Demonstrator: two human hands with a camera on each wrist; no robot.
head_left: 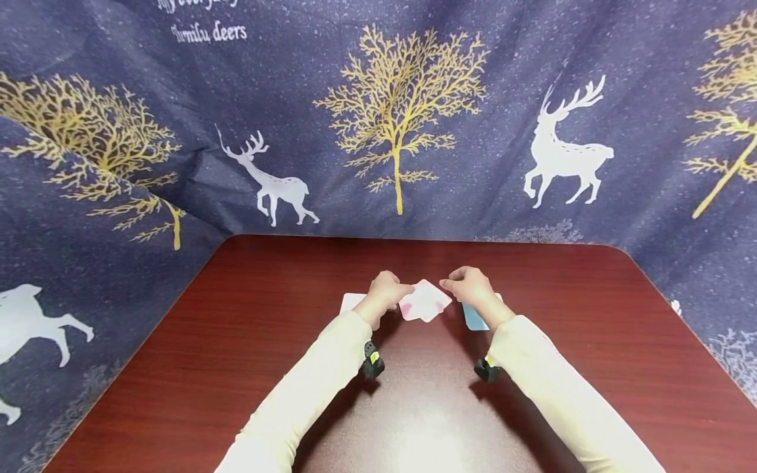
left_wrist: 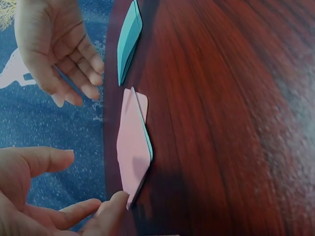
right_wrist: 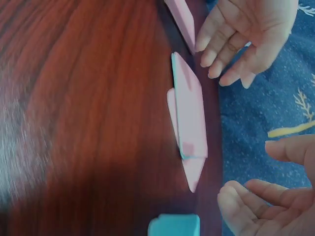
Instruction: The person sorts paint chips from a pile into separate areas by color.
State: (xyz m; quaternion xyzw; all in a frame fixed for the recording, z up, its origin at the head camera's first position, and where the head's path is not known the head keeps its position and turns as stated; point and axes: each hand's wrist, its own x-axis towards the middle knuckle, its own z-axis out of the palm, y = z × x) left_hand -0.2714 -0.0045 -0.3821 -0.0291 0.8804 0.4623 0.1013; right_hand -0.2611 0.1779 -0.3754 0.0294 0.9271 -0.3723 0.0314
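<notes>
Pink cards (head_left: 424,301), fanned out of line with each other, lie between the two hands on the table; in the right wrist view the upper card (right_wrist: 191,108) shows a thin teal edge. My left hand (head_left: 384,290) is at their left side, thumb and fingers apart, with a fingertip at the cards' near end in the left wrist view. My right hand (head_left: 470,287) is over a teal card pile (head_left: 475,318), fingers loosely bent and holding nothing. Another pink card pile (right_wrist: 182,19) lies beside the left hand, partly hidden by it in the head view.
The dark red wooden table (head_left: 236,368) has rounded far corners. Behind it hangs a blue cloth (head_left: 461,164) with white deer and golden trees. Black wrist cameras (head_left: 372,361) sit under both sleeves, close to the tabletop.
</notes>
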